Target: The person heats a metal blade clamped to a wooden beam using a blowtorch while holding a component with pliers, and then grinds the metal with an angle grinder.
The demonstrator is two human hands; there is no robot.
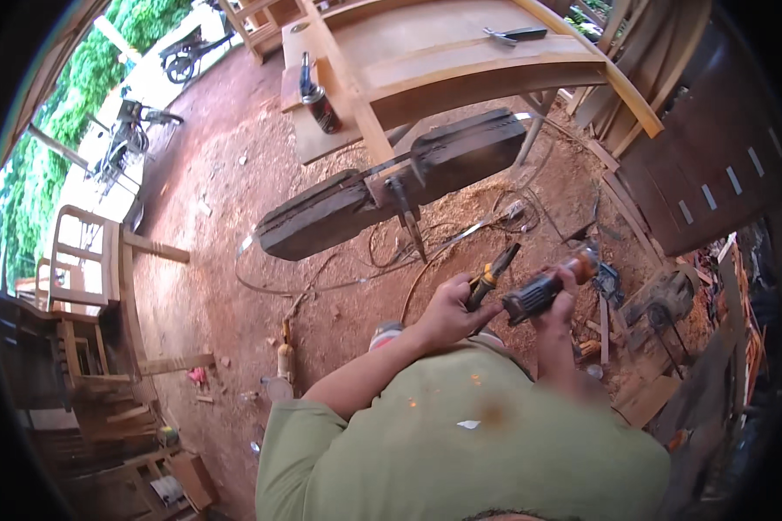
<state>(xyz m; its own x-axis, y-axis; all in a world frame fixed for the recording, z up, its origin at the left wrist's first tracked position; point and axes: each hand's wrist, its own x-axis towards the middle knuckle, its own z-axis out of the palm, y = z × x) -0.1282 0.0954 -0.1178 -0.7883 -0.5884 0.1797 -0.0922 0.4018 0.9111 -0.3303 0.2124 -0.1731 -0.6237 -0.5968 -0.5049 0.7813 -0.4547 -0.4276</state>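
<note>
My left hand (448,314) is closed around a pair of pliers (493,276) with yellow and black grips, their dark jaws pointing up and to the right. Close beside it, my right hand (561,304) grips a cylindrical power tool (534,298) with a dark ribbed end and an orange body. The ribbed end faces the left hand and lies near its fingers. Both hands are in front of my green shirt, above the dirt floor. The far end of the tool is partly blurred.
Ahead stands a dark heavy beam (321,213) with a clamp-like piece at its middle. Behind it, a wooden workpiece (460,65) carries a hammer (517,36) and a dark can (321,111). Cables (417,278) trail over the reddish floor (208,217). Wooden chairs (82,260) stand left.
</note>
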